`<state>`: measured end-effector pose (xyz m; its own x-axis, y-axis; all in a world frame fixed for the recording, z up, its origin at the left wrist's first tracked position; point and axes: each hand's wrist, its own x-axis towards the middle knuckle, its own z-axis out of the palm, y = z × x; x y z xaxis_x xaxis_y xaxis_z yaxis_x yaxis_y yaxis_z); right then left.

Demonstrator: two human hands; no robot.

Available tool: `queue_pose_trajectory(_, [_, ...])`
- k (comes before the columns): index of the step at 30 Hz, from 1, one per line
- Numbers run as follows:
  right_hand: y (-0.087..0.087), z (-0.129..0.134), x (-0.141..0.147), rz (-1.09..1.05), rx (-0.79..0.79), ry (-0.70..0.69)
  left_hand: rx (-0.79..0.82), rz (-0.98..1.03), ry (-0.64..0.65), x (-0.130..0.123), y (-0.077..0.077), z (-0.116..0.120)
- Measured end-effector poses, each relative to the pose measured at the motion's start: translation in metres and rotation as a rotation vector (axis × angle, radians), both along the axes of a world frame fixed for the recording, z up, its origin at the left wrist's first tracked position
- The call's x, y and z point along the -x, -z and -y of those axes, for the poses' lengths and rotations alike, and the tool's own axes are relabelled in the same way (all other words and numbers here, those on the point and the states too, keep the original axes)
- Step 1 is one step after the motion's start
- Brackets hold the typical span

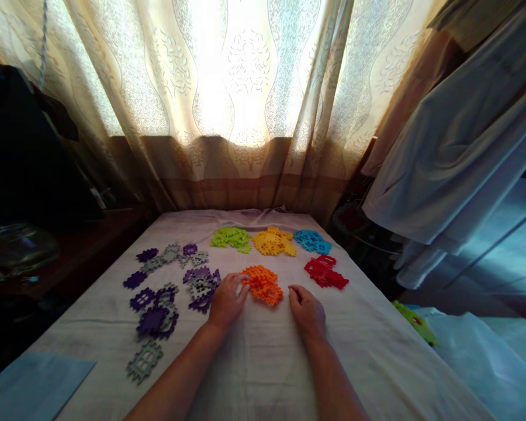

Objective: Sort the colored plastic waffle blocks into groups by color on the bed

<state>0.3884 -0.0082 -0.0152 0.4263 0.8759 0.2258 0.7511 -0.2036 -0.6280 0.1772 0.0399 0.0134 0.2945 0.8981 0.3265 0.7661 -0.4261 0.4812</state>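
A pile of orange notched plastic building tiles (263, 285) lies between my two hands on the cloth-covered table. My left hand (228, 301) is at the pile's left edge, thumb and fingers apart, fingertips close to or touching the orange tiles. Just right of the pile, my right hand (307, 313) rests with its fingers curled in, and nothing shows in it. Purple and grey tiles (200, 287) lie in a heap beside my left hand. Red tiles (325, 272) sit beyond my right hand.
Along the back lie green (231, 238), yellow (274, 241) and blue tiles (312, 241). More purple and grey tiles (153, 320) spread over the left side. A light blue sheet (37, 383) is at the front left corner. Clothes (447, 146) hang at the right.
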Motion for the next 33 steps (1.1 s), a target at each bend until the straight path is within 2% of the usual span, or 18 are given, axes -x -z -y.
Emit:
queue_pose_trajectory(4, [-0.004, -0.001, 0.020, 0.147, -0.155, -0.085, -0.107, 0.095, -0.071, 0.049, 0.014, 0.032])
queue_pose_trajectory(7, [-0.014, -0.007, 0.045, 0.346, -0.166, -0.251, -0.140, 0.116, -0.104, 0.078, 0.023, 0.049])
queue_pose_trajectory(11, [-0.028, -0.030, 0.068, 0.531, -0.085, -0.551, -0.154, 0.156, -0.178, 0.093, 0.027, 0.055])
queue_pose_trajectory(14, [-0.034, -0.051, 0.069, 0.605, 0.024, -0.676, -0.169, 0.178, -0.208, 0.093, 0.030, 0.053])
queue_pose_trajectory(18, [-0.034, -0.067, 0.060, 0.641, 0.084, -0.682, -0.267, 0.194, -0.190, 0.093, 0.036, 0.048])
queue_pose_trajectory(23, [-0.030, -0.075, 0.036, 0.678, 0.056, -0.561, -0.363, 0.188, -0.181, 0.094, 0.041, 0.044])
queue_pose_trajectory(29, [-0.026, -0.084, 0.003, 0.693, 0.052, -0.470, -0.350, 0.192, -0.175, 0.094, 0.041, 0.042])
queue_pose_trajectory(33, [-0.029, -0.083, 0.003, 0.670, 0.007, -0.479, -0.303, 0.228, -0.182, 0.093, 0.042, 0.041])
